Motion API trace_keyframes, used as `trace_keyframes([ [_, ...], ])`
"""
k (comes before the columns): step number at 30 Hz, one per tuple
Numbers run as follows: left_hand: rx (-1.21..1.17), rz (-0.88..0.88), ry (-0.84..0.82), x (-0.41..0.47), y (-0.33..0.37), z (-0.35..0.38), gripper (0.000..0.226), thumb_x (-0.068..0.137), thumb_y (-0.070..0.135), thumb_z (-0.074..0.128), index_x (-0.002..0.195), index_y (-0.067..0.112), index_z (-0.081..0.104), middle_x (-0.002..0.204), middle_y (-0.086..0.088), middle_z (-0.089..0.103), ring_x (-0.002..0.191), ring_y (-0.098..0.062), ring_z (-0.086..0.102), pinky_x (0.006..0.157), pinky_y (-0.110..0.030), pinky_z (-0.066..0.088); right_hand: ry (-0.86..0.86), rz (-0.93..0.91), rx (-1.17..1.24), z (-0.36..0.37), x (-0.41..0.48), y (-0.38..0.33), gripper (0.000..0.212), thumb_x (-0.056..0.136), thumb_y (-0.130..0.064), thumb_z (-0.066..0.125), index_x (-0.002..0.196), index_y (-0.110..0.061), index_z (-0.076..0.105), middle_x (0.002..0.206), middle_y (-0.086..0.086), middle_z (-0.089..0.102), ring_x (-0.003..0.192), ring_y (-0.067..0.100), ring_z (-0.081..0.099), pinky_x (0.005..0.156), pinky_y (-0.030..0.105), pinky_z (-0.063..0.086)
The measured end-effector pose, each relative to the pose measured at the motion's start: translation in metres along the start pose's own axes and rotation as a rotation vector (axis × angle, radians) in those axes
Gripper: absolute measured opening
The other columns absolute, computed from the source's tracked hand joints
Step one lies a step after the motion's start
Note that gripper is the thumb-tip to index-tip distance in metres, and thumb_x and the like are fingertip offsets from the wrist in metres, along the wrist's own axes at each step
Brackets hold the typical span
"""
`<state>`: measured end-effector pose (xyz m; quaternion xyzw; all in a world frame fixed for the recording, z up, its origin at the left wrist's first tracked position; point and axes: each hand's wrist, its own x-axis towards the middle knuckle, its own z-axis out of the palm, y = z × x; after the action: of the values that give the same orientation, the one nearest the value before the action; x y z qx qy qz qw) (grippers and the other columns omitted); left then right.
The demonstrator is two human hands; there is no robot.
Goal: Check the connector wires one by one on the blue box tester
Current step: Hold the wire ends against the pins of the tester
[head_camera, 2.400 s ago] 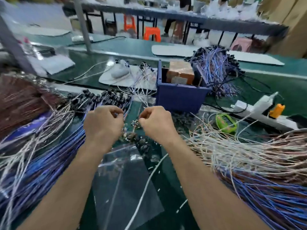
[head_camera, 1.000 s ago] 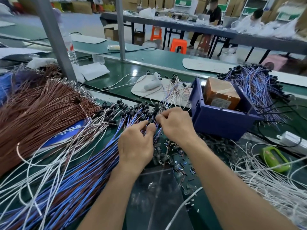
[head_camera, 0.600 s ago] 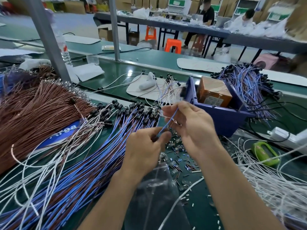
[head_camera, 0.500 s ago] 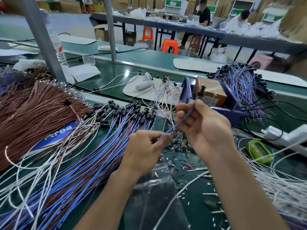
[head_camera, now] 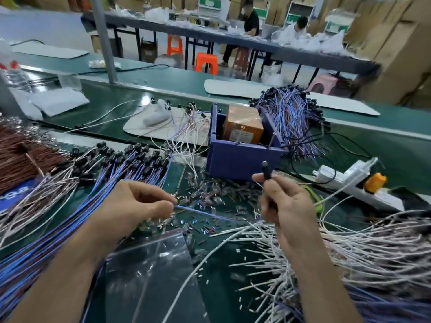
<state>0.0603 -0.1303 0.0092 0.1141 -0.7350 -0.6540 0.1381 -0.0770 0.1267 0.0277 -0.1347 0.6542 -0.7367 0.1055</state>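
Note:
One blue connector wire (head_camera: 205,212) stretches between my two hands above the green bench. My right hand (head_camera: 286,206) grips its black connector end (head_camera: 266,170), which sticks up past my fingers just in front of the blue box tester (head_camera: 242,157). My left hand (head_camera: 137,206) pinches the wire's other end between thumb and fingertips. An orange block (head_camera: 243,125) sits inside the blue box. A big fan of blue wires with black connectors (head_camera: 130,162) lies to the left.
Brown wires (head_camera: 21,155) are heaped far left, white wires (head_camera: 349,248) spread at right, and more blue wires (head_camera: 291,120) lie behind the box. A clear plastic bag (head_camera: 149,271) and small loose parts lie before me. A white power strip (head_camera: 349,180) is at right.
My hands picked one blue wire out of the left bundle and drew apart. The right hand carried the connector end rightward, in front of the blue box; the left holds the other end.

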Motion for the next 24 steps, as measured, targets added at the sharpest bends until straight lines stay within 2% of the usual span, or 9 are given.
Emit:
trace_keyframes([
  [2, -0.254, -0.024, -0.073, -0.001, -0.001, -0.005, 0.023, 0.056, 0.018, 0.09, 0.077, 0.01, 0.083, 0.073, -0.016, 0.075, 0.065, -0.018, 0.073, 0.062, -0.02, 0.059, -0.046, -0.015, -0.061, 0.0, -0.001, 0.004, 0.031, 0.1, -0.001, 0.056, 0.092, -0.017, 0.081, 0.054, 0.002, 0.046, 0.047, 0.01, 0.038, 0.044, 0.018, 0.029],
  [5, -0.485, -0.057, -0.177, -0.004, 0.0, -0.005, 0.025, 0.07, -0.004, 0.06, 0.075, 0.008, 0.081, 0.07, -0.016, 0.073, 0.063, -0.02, 0.072, 0.062, -0.021, 0.06, -0.061, -0.036, -0.132, -0.003, 0.0, 0.007, 0.031, 0.099, -0.004, 0.061, 0.091, -0.023, 0.083, 0.056, 0.001, 0.048, 0.052, 0.013, 0.037, 0.046, 0.02, 0.029],
  [7, -0.544, -0.097, -0.141, -0.001, -0.001, -0.004, 0.016, 0.064, -0.002, 0.077, 0.076, 0.007, 0.081, 0.067, -0.014, 0.071, 0.059, -0.018, 0.069, 0.058, -0.019, 0.058, -0.076, -0.067, -0.206, -0.004, -0.001, 0.009, 0.025, 0.095, -0.012, 0.065, 0.091, -0.03, 0.083, 0.057, -0.001, 0.05, 0.055, 0.017, 0.037, 0.048, 0.028, 0.028],
  [8, -0.541, -0.095, -0.093, 0.004, -0.007, -0.005, 0.024, 0.055, 0.006, 0.09, 0.078, 0.007, 0.081, 0.067, -0.013, 0.07, 0.058, -0.017, 0.067, 0.055, -0.017, 0.056, -0.087, -0.083, -0.24, -0.003, -0.002, 0.01, 0.022, 0.092, -0.017, 0.066, 0.091, -0.032, 0.083, 0.056, -0.003, 0.052, 0.055, 0.018, 0.037, 0.049, 0.032, 0.027],
  [11, -0.631, -0.157, 0.074, 0.006, -0.003, 0.007, 0.037, 0.05, 0.022, 0.092, 0.082, 0.008, 0.082, 0.072, -0.01, 0.07, 0.058, -0.014, 0.063, 0.058, -0.02, 0.056, -0.117, -0.077, -0.281, 0.0, -0.004, 0.013, 0.019, 0.082, -0.027, 0.066, 0.09, -0.032, 0.083, 0.057, -0.008, 0.059, 0.054, 0.014, 0.04, 0.052, 0.037, 0.029],
  [14, -0.911, -0.156, 0.04, 0.007, -0.007, 0.01, 0.047, 0.047, 0.022, 0.092, 0.09, 0.006, 0.081, 0.083, -0.012, 0.071, 0.065, -0.016, 0.064, 0.068, -0.028, 0.058, -0.117, -0.056, -0.276, 0.003, -0.003, 0.015, 0.02, 0.081, -0.027, 0.066, 0.091, -0.026, 0.083, 0.053, -0.009, 0.053, 0.052, 0.014, 0.038, 0.05, 0.031, 0.027],
  [17, -1.078, -0.091, -0.113, 0.004, -0.005, 0.003, 0.044, 0.067, 0.024, 0.084, 0.106, 0.004, 0.078, 0.096, -0.013, 0.073, 0.08, -0.018, 0.068, 0.083, -0.032, 0.059, -0.133, -0.057, -0.29, 0.003, -0.004, 0.015, 0.019, 0.089, -0.018, 0.068, 0.09, -0.028, 0.083, 0.051, -0.008, 0.049, 0.051, 0.015, 0.034, 0.049, 0.031, 0.023],
  [20, -1.021, -0.059, -0.042, 0.007, -0.007, 0.003, 0.033, 0.082, 0.028, 0.076, 0.109, 0.009, 0.078, 0.103, -0.007, 0.076, 0.088, -0.014, 0.072, 0.09, -0.029, 0.058, -0.145, -0.007, -0.266, 0.004, -0.006, 0.013, 0.027, 0.096, -0.006, 0.065, 0.089, -0.025, 0.083, 0.049, -0.009, 0.046, 0.047, 0.012, 0.03, 0.048, 0.028, 0.026],
  [24, -0.598, -0.194, 0.173, 0.009, 0.0, 0.022, 0.018, 0.084, 0.023, 0.071, 0.077, 0.011, 0.082, 0.072, -0.007, 0.072, 0.059, -0.011, 0.067, 0.056, -0.018, 0.057, -0.251, 0.127, -0.157, 0.005, -0.013, 0.004, 0.023, 0.092, 0.0, 0.065, 0.09, -0.017, 0.081, 0.054, -0.005, 0.047, 0.046, 0.01, 0.033, 0.043, 0.019, 0.028],
])
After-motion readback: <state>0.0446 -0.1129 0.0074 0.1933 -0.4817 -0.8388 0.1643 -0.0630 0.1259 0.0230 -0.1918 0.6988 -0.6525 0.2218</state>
